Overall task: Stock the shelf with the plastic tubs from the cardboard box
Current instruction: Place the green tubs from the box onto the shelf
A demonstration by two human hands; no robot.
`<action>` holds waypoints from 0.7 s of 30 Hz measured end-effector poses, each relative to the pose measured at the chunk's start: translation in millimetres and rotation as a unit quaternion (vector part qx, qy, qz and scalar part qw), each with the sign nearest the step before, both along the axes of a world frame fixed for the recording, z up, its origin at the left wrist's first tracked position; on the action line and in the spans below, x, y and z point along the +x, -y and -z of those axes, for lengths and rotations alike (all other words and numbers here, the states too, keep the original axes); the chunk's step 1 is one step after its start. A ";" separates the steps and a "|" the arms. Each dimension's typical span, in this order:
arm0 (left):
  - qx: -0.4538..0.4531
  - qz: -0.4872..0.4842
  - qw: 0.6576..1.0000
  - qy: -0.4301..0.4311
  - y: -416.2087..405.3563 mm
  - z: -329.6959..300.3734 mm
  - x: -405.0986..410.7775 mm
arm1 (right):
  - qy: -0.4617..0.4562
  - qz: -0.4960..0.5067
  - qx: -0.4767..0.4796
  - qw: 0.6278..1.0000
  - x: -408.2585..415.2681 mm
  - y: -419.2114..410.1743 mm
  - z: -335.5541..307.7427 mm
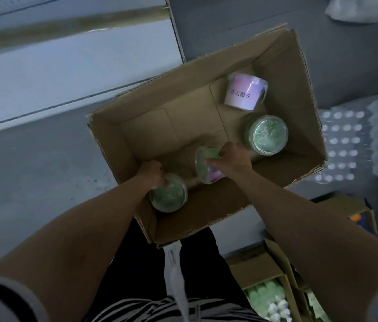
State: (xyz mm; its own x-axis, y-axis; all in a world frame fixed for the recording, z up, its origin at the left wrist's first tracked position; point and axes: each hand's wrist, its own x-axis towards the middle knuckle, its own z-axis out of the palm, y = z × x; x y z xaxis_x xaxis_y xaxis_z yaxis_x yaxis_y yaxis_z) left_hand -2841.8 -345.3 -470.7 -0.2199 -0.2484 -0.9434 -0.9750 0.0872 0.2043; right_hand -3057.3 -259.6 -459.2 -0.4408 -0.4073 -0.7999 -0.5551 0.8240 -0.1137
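Fingers (213,161) of both hands grip tubs – left tub's (169,196) label hidden – inside box (304,73).

Plain brown cardboard box (283,66), pale pink-to-lilac tub (243,94) with dark lettering in its far corner, clear tub (266,134) showing green contents at its right wall, grey floor (32,182), black-and-white striped shirt (160,310), black trousers (137,263)

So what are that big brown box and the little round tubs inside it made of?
The box looks like matte brown corrugated cardboard: folded flaps, raw wavy cut edges. The tubs look like thin clear plastic with a slight gloss. The upright tub has a see-through lid showing green contents. The tub lying on its side wears a pink-lilac printed label, paper or film, I cannot tell.
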 end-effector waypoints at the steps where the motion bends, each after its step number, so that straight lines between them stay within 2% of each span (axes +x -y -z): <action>1: -0.006 0.015 1.000 0.005 -0.6 -1.3 1.0 | -0.005 -0.025 0.002 1.000 1.1 -0.8 0.3; 5: -0.011 0.009 1.000 0.006 -2.3 -3.3 4.0 | -0.037 -0.098 0.017 0.994 8.4 -0.6 0.2; 8: -0.024 -0.004 1.000 -0.008 -2.9 -13.9 2.6 | -0.046 -0.048 0.022 0.998 10.7 -0.7 -3.3; 12: -0.034 -0.134 0.990 -0.016 -0.2 -32.0 5.5 | -0.018 0.030 0.021 0.999 -1.8 -1.2 -23.8; 15: -0.016 -0.273 0.961 -0.046 6.2 -50.5 10.5 | -0.011 0.115 -0.040 0.992 -14.0 -3.0 -50.3; 18: -0.015 -0.401 0.911 -0.092 9.2 -84.7 9.5 | 0.020 0.207 -0.111 0.972 -20.0 -1.3 -84.5; 21: -0.029 -0.479 0.866 -0.139 13.0 -124.6 8.1 | 0.043 0.254 -0.176 0.950 -19.9 6.6 -125.2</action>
